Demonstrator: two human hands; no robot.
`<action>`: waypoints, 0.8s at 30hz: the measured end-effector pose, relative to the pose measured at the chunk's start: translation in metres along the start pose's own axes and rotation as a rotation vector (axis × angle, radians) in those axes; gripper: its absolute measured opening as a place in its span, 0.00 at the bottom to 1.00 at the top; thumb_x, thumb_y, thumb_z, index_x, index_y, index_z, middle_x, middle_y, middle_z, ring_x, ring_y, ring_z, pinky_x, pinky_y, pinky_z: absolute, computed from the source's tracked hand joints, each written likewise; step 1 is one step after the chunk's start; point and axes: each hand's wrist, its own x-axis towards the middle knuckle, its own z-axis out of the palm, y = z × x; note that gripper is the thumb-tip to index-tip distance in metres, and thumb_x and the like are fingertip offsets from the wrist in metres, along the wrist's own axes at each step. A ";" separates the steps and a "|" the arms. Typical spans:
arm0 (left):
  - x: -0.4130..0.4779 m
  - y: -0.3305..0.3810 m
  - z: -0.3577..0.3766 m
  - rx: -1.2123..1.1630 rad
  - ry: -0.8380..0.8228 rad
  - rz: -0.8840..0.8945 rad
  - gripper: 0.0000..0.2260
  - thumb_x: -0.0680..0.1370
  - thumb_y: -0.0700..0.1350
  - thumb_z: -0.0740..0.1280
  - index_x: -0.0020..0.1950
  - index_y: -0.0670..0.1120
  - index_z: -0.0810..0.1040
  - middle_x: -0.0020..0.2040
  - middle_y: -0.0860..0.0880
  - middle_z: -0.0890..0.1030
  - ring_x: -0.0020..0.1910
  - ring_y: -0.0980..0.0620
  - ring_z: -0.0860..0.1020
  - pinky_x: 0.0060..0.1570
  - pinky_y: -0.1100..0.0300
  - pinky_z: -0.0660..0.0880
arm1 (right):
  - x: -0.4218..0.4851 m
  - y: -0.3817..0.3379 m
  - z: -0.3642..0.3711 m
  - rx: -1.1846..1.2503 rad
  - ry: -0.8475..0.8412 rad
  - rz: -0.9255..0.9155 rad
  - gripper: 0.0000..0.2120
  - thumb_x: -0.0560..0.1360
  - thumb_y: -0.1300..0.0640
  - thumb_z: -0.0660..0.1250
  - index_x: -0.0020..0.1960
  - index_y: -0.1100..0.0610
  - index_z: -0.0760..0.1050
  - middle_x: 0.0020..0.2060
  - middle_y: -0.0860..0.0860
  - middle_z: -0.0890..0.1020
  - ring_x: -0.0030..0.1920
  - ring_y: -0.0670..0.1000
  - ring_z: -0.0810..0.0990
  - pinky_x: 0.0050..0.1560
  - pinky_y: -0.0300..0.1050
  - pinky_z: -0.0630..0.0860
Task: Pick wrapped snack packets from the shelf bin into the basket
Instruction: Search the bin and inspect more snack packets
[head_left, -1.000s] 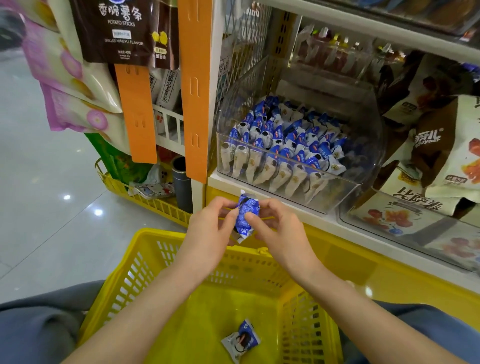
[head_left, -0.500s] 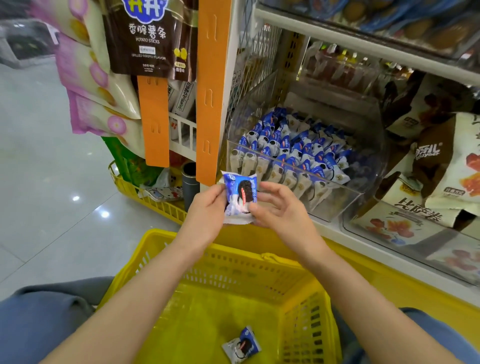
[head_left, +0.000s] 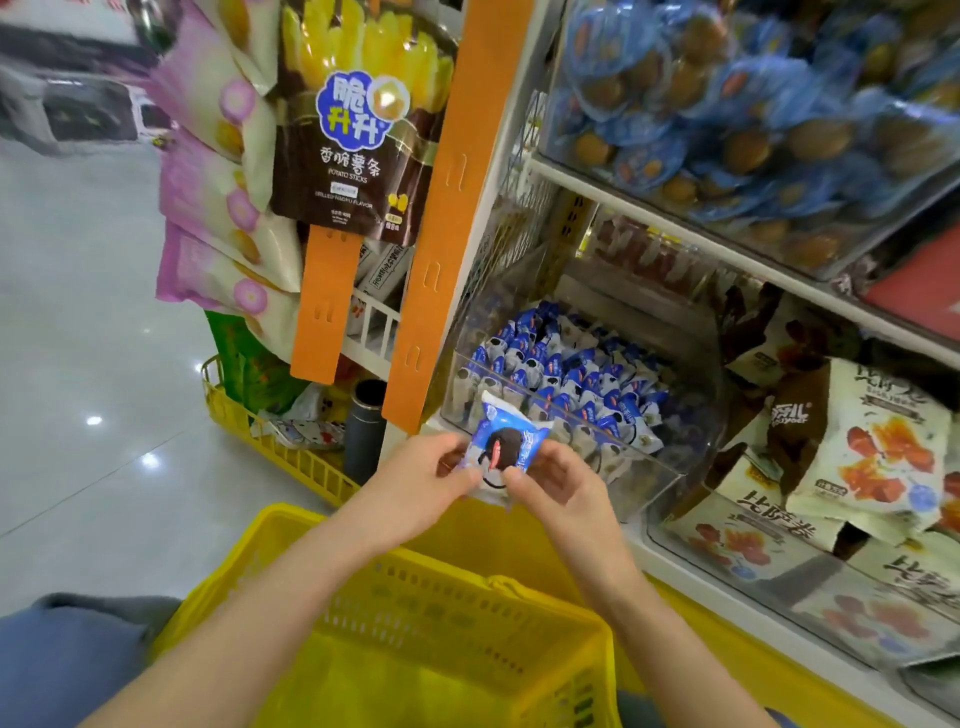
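A blue and white wrapped snack packet (head_left: 506, 447) with a dark round biscuit printed on it is held flat, face up, between both hands. My left hand (head_left: 415, 480) pinches its left edge and my right hand (head_left: 558, 480) pinches its right edge. The packet hovers in front of the clear shelf bin (head_left: 670, 470), which holds several more of the same packets (head_left: 566, 384). The yellow basket (head_left: 415, 587) sits below my forearms on my lap; its floor is out of view.
An orange upright strip (head_left: 441, 223) stands left of the bin, with hanging crisp bags (head_left: 353, 140) beside it. Another clear bin of white and brown packets (head_left: 831, 493) lies to the right. An upper shelf bin (head_left: 753, 119) holds blue-wrapped snacks. A second yellow basket (head_left: 270, 447) stands on the floor.
The view tilted upward, so the basket floor and the packet lying in it dropped out of sight. Both hands turned the held packet face up and raised it toward the bin front.
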 end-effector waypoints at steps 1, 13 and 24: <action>0.002 0.003 0.000 0.066 0.013 0.039 0.08 0.78 0.42 0.64 0.56 0.51 0.76 0.41 0.58 0.77 0.39 0.60 0.74 0.40 0.70 0.70 | -0.001 -0.002 -0.001 -0.013 0.036 -0.040 0.12 0.71 0.64 0.69 0.53 0.56 0.76 0.47 0.47 0.83 0.46 0.41 0.81 0.46 0.31 0.75; 0.080 0.025 -0.012 0.745 0.214 0.498 0.15 0.81 0.51 0.53 0.63 0.48 0.70 0.58 0.51 0.73 0.58 0.52 0.70 0.59 0.59 0.64 | 0.115 -0.044 -0.071 -0.390 0.552 -0.115 0.15 0.73 0.54 0.69 0.57 0.56 0.71 0.43 0.47 0.79 0.42 0.44 0.78 0.44 0.36 0.75; 0.105 -0.015 -0.009 0.865 0.286 0.779 0.18 0.79 0.50 0.51 0.44 0.47 0.80 0.40 0.51 0.80 0.39 0.50 0.78 0.45 0.59 0.72 | 0.203 -0.017 -0.079 -1.019 0.277 0.190 0.18 0.79 0.55 0.59 0.66 0.64 0.68 0.50 0.59 0.78 0.52 0.57 0.75 0.45 0.43 0.67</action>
